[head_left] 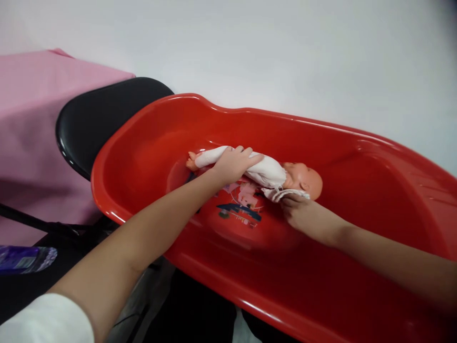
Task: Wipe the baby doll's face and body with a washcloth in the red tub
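So the doll (285, 175) is lying on its side on the bottom of the red tub (143, 128), wrapped in a white cloth (264, 171). Left hand (233, 163) is curled over its wrapped middle. Right hand (303, 214) pinches the cloth's edge just below the head. A black chair (93, 124) sits behind the tub, next to pink fabric (32, 119).

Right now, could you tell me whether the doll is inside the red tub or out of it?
Inside. The doll lies on its back on the floor of the red tub, with the left hand over its middle and the right hand by its head.
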Demonstrator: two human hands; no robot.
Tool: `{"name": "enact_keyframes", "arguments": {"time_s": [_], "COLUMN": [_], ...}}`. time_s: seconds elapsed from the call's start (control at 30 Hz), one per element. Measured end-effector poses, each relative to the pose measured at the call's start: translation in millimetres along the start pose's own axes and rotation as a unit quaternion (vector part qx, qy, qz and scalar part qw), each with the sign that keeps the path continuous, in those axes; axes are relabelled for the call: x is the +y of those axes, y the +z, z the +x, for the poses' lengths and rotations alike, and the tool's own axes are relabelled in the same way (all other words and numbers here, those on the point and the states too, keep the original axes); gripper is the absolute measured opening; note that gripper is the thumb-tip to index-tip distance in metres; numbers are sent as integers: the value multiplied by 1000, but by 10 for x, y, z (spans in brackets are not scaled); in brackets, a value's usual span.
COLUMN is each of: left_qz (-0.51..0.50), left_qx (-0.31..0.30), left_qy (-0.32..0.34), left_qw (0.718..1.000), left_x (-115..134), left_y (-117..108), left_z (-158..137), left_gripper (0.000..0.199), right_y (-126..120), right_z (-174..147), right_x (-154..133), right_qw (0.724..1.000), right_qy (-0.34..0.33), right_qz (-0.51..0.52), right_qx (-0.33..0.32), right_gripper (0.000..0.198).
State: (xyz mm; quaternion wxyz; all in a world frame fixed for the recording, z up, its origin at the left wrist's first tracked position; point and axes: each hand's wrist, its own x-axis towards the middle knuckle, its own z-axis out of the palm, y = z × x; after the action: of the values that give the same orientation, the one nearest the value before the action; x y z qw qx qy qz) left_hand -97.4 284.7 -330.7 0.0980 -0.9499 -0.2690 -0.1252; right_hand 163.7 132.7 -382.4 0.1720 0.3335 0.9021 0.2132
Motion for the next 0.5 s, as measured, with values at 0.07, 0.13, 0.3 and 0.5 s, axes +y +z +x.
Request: {"name": "enact_keyframes", "arguments": {"time_s": [0.07,0.13,0.3,0.5], "left_qz": [-1,-10,-17,-19], "left_qx": [-4,-8,-5,1], "left_qy": [-3,-4,-4,7], "left_qw": [1000,1000,1000,1000], "left_x": [2,-1,-28,-60], "left_y": [-11,-16,31,76], "left_z": [8,17,32,35], "left_gripper": [53,54,43,45], "right_y": [-132,-264,-309,197], "right_z": [128,340,944,770], "right_x": [-51,-125,-217,-37], "right_qw": [1000,997,994,1000], "right_qy": [-24,-61,-78,-7], "right_qz": [2,9,-5,-3], "right_qx": [13,48,78,29], "right_gripper": [21,18,33,47]}}
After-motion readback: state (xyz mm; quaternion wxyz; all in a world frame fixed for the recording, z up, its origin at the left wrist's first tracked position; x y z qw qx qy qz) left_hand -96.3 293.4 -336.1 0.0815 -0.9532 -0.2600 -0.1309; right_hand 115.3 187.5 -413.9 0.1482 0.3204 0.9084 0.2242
